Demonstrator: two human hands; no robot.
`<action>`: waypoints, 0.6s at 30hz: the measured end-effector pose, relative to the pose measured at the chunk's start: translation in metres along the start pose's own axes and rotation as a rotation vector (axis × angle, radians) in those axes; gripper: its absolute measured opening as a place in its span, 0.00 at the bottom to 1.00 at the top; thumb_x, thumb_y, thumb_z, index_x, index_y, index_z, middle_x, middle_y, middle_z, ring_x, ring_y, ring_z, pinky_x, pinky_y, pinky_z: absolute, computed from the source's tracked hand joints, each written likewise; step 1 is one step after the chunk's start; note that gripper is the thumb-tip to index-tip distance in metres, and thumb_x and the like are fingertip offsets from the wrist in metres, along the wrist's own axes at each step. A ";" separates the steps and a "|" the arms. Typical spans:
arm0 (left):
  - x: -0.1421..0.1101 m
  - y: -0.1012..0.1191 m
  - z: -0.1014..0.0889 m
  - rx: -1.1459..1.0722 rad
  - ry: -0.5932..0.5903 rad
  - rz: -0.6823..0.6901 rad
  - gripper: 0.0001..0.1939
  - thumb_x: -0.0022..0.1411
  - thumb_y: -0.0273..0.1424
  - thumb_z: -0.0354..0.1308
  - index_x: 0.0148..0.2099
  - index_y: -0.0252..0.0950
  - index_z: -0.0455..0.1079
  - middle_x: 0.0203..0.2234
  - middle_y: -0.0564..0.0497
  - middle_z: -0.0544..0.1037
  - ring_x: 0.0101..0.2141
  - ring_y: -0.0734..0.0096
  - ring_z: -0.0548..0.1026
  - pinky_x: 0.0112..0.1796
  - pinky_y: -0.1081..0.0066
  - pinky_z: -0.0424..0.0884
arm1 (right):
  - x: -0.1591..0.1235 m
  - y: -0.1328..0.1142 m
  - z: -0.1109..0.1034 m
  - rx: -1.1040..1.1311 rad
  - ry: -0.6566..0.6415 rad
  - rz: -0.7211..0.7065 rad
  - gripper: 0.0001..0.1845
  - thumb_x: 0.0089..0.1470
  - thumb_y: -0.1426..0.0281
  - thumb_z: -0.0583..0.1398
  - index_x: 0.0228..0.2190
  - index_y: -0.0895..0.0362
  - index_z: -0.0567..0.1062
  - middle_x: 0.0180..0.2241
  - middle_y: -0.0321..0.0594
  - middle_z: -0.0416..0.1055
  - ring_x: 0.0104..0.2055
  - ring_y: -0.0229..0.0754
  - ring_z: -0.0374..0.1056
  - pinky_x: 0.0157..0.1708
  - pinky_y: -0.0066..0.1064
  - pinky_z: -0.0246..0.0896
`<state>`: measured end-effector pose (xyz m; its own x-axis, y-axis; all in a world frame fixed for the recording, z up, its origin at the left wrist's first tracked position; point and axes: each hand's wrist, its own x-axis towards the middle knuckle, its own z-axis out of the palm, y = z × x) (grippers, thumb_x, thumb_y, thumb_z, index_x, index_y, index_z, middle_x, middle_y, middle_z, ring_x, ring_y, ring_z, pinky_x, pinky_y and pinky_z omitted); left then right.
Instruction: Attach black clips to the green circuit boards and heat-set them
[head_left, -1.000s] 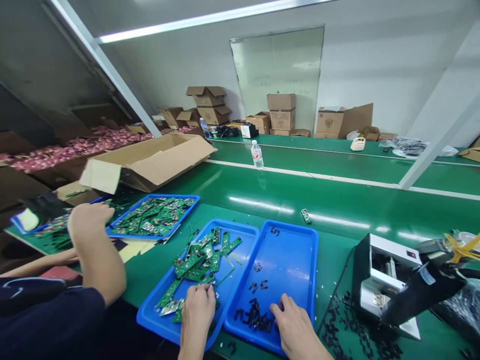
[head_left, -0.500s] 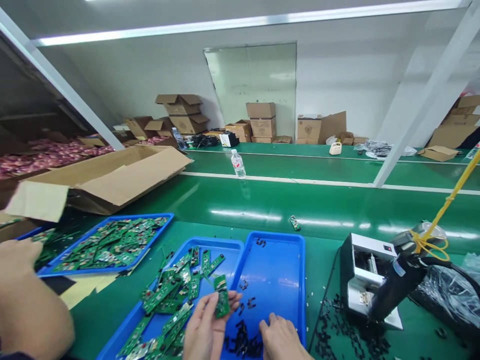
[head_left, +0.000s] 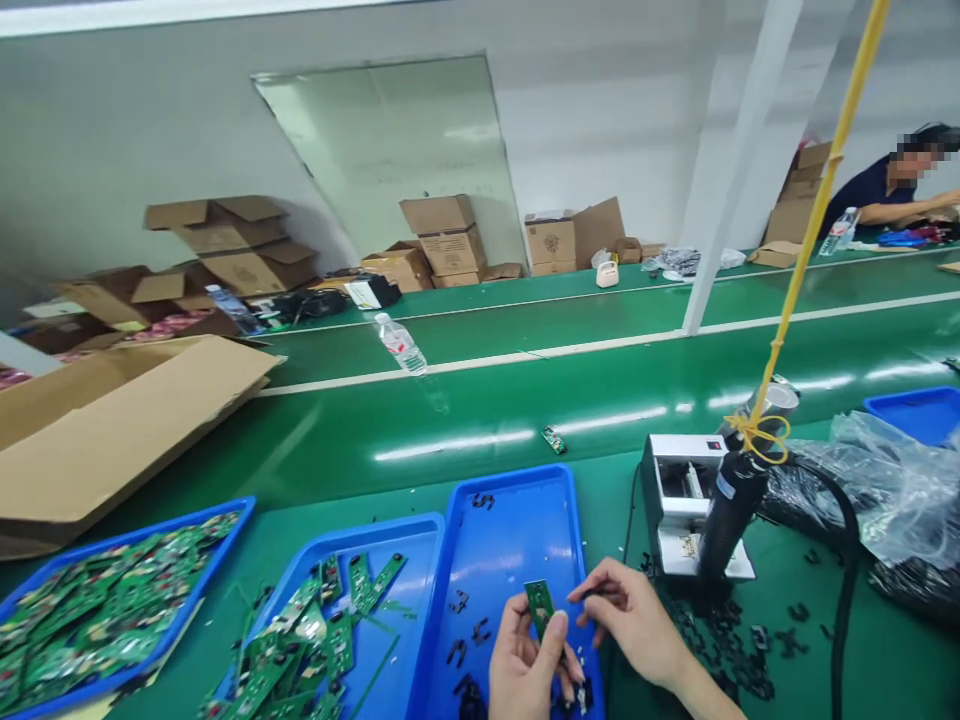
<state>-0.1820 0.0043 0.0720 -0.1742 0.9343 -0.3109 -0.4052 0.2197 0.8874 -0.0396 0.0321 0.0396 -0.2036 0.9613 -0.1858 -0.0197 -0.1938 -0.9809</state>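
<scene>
Green circuit board is up off the trays, pinched between thumb and fingers of the left hand, directly over the right-hand blue tray. Right hand is partly open, fingers curled in just beside the board; can't tell if they hold anything. Tray under the hands carries only loose black plastic pieces. Neighbouring blue tray holds a heap of boards, third blue tray further left holds more, so boards and small parts look kept apart, all within easy reach. White bench machine and black handheld tool, hung on a yellow cord, stand right of the trays, with black scrap around them on the green bench belt.
</scene>
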 end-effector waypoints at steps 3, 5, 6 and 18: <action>-0.005 -0.008 0.015 0.088 -0.125 -0.068 0.24 0.54 0.50 0.73 0.36 0.37 0.69 0.09 0.62 0.69 0.07 0.81 0.65 0.10 0.86 0.56 | -0.005 -0.002 -0.011 0.175 0.081 -0.008 0.17 0.58 0.55 0.62 0.40 0.56 0.77 0.24 0.32 0.70 0.18 0.37 0.67 0.18 0.28 0.63; -0.006 -0.011 0.023 0.065 -0.164 -0.095 0.25 0.54 0.52 0.72 0.36 0.38 0.68 0.11 0.63 0.70 0.07 0.84 0.63 0.10 0.86 0.56 | -0.009 -0.003 -0.015 0.246 0.151 -0.046 0.19 0.56 0.53 0.65 0.37 0.56 0.79 0.25 0.30 0.65 0.17 0.32 0.63 0.17 0.25 0.59; -0.007 -0.012 0.025 0.046 -0.167 -0.105 0.26 0.54 0.53 0.72 0.36 0.38 0.68 0.13 0.63 0.72 0.07 0.85 0.63 0.10 0.86 0.56 | -0.010 -0.003 -0.017 0.278 0.175 -0.064 0.19 0.54 0.52 0.67 0.35 0.56 0.81 0.26 0.30 0.64 0.18 0.31 0.62 0.17 0.25 0.58; -0.003 -0.024 0.029 0.060 -0.235 -0.251 0.30 0.57 0.60 0.64 0.40 0.38 0.68 0.11 0.63 0.68 0.07 0.80 0.62 0.10 0.82 0.55 | -0.014 -0.022 -0.026 0.334 0.193 -0.093 0.24 0.51 0.53 0.72 0.44 0.55 0.84 0.30 0.36 0.71 0.25 0.36 0.68 0.24 0.29 0.69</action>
<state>-0.1452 0.0042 0.0613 0.1382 0.8865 -0.4417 -0.3546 0.4607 0.8137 -0.0105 0.0284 0.0622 0.0011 0.9907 -0.1361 -0.3529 -0.1269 -0.9270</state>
